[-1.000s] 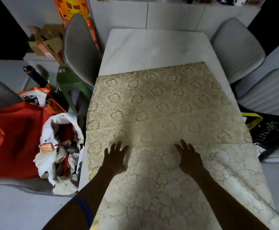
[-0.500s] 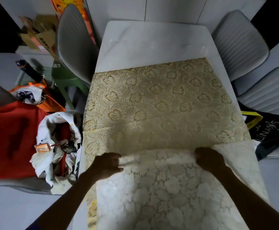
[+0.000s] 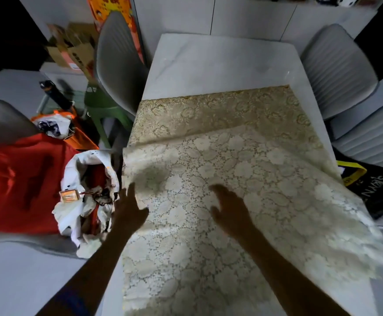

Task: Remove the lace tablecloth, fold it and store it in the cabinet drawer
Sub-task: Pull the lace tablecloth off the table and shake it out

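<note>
The cream lace tablecloth (image 3: 242, 179) lies on the pale marble table (image 3: 220, 65), its near part folded forward over the golden far part, with the fold's edge slanting across the table. My left hand (image 3: 130, 209) is at the cloth's left edge, fingers spread and straight. My right hand (image 3: 230, 210) hovers or rests over the middle of the folded layer, fingers loosely extended. Neither hand grips the lace. The cloth's right corner hangs off the table's right side.
Grey chairs stand at the left (image 3: 117, 62) and right (image 3: 338, 67) of the table. White cabinet doors (image 3: 231, 14) line the far wall. On the floor at left are a red bag (image 3: 19, 185) and a white bag (image 3: 88, 201); a black bag (image 3: 377, 190) is at right.
Both hands took hold of the cloth's folded edge, carried it forward over the golden part, then let go. The folded layer now reaches much farther up the table.
</note>
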A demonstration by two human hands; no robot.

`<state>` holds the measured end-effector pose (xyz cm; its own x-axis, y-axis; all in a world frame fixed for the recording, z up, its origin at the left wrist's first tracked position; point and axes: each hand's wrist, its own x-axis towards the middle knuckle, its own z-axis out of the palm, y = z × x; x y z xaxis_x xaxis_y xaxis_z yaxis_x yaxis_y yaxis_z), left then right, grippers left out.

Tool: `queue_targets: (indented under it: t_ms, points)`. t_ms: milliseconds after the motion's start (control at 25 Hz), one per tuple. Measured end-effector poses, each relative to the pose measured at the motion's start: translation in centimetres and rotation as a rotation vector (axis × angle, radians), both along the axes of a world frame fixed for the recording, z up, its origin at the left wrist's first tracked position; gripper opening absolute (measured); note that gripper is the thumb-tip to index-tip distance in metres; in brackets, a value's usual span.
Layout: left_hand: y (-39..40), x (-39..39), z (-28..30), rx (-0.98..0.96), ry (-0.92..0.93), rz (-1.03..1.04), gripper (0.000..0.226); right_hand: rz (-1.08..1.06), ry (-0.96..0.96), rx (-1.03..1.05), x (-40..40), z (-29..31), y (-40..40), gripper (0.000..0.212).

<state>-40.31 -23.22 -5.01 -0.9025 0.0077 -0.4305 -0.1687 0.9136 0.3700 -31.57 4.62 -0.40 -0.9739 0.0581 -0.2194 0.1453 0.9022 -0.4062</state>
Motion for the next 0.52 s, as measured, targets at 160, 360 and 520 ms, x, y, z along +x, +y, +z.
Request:
queue_targets:
  t_ms: [160, 360, 520]
  points:
    - [-3.5, 11.2, -3.5, 0.012, 0.002, -0.086, 0.071, 0.391, -0.190, 0.084, 13.1, -4.8, -7.9, 0.074]
    - [-3.8, 14.2, -3.2, 0.088, 0.048, 0.106, 0.061, 0.402, -0.268, 0.122, 17.0, -6.1, -11.6, 0.059]
    - [-4.1, 15.7, -2.4, 0.088, 0.031, 0.008, 0.057, 0.432, -0.249, 0.149, 19.8, -7.1, -12.6, 0.032]
